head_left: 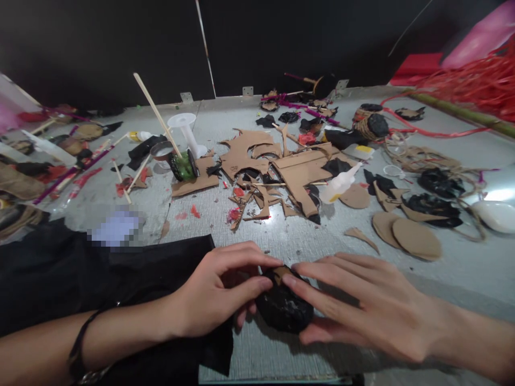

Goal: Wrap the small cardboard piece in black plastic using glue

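Observation:
Close in front of me, a cardboard disc wrapped in black sheet material (285, 308) is held just above the table, with a patch of brown cardboard showing at its top. My left hand (223, 287) grips its left edge, thumb on the upper face and some fingers hidden underneath. From the right, my right hand (368, 305) presses its fingertips on the cover near the bare patch, its thumb along the lower right side. A large black sheet (161, 268) lies beneath my left forearm.
Cut cardboard scraps (249, 155) spread over the middle of the table (225, 343). Round cardboard pieces (416, 238), a white glue bottle (341, 182) and twine (422, 158) lie to the right. Left of centre are a green spool with a stick (183, 166) and a white spool (187, 134).

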`<state>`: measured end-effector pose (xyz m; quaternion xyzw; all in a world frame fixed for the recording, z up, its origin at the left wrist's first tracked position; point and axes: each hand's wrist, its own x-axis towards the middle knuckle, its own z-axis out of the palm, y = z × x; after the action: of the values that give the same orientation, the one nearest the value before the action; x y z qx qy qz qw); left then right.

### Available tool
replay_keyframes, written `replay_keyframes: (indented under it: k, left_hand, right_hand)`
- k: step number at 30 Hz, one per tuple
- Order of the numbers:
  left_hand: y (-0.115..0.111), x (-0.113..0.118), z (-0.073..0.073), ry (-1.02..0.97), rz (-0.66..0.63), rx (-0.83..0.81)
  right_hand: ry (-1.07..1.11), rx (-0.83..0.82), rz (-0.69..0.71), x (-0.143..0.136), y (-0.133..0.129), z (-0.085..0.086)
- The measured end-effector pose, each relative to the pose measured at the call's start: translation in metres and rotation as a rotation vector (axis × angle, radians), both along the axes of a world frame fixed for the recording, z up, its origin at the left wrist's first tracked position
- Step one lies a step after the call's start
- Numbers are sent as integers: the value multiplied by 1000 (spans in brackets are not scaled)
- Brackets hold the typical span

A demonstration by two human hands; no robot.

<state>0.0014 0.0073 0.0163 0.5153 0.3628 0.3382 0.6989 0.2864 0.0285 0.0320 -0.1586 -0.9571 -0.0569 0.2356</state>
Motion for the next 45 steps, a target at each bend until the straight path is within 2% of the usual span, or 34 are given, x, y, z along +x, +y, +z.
replay_keyframes:
  k: [6,10,14,22,31,39,45]
  left_hand:
    - [1,1,3,-9,7,-8]
    - [2,2,2,-22,11,-22]
    - [2,2,2,-29,10,-4]
    - [0,0,1,-44,20,-33]
    - [-1,2,-1,-28,38,-78]
    - [-1,2,-1,-25,60,-60]
    - [1,2,1,-33,47,-26]
  right_hand:
    - [62,-50,-22,-2,1,-2]
    - [99,-181,-73,0,1,-10]
    - [113,-295,-35,2,3,-15]
    - [110,-310,-23,3,4,-12]
    - [93,-198,-20,1,2,-15]
    - [66,-80,-13,-7,3,2]
    - [71,13,-27,-7,2,3]
